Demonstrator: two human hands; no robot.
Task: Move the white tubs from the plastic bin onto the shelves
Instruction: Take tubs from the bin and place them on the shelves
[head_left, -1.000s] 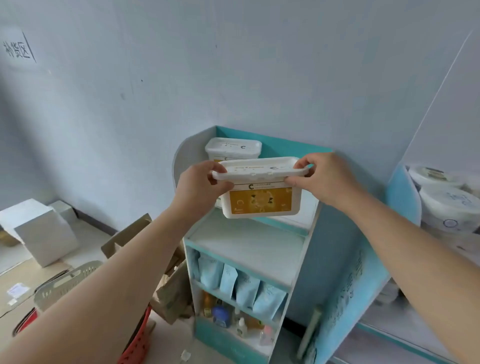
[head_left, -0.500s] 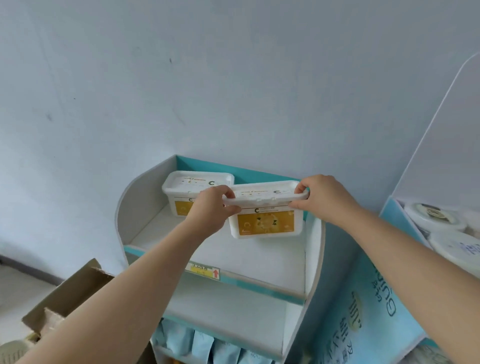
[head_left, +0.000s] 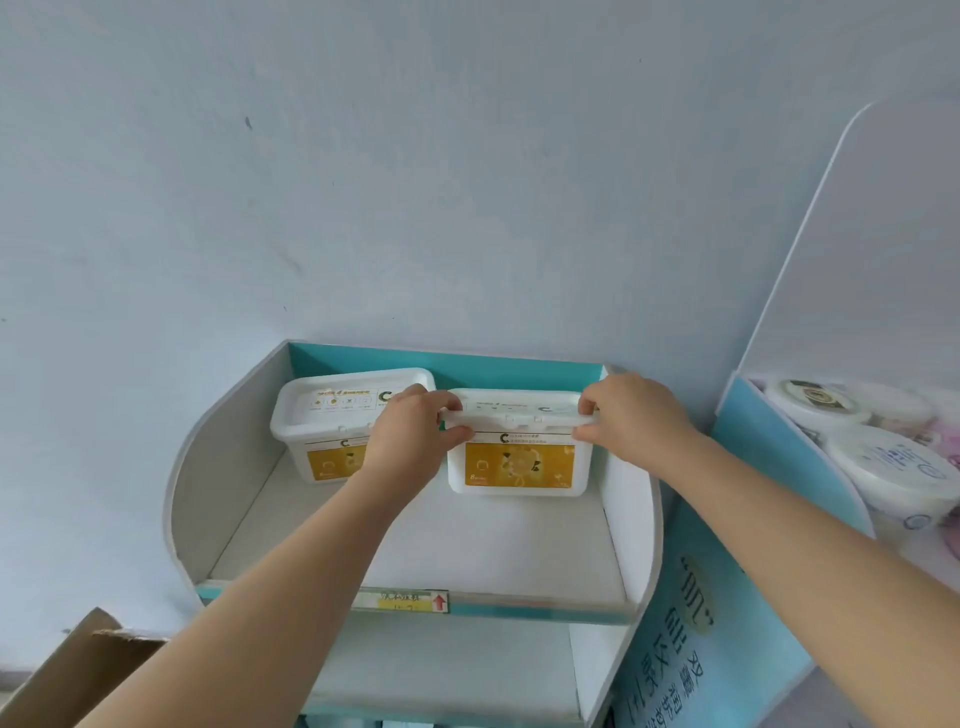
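2 hands set a white tub on the top shelf

nearest, a cardboard box (head_left: 78, 670) sits low left below the price label (head_left: 400, 600) on the top shelf (head_left: 467, 551) edge. the left hand (head_left: 410, 436) and right hand (head_left: 631, 421) pinch the lid ends of the held tub (head_left: 519, 462), fingers closed on its rim, at the shelf's right back. just beside it on the left stands a second tub (head_left: 332, 415), near the teal back panel (head_left: 467, 364).

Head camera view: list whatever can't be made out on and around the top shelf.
- Whether the held tub rests on the top shelf: its base edge shows no clear contact.
- Left tub: the left hand covers its right front corner.
- Shelf price label: print too small and blurred.
- Plastic bin: out of frame.
- Cardboard box: cut off by the bottom edge.
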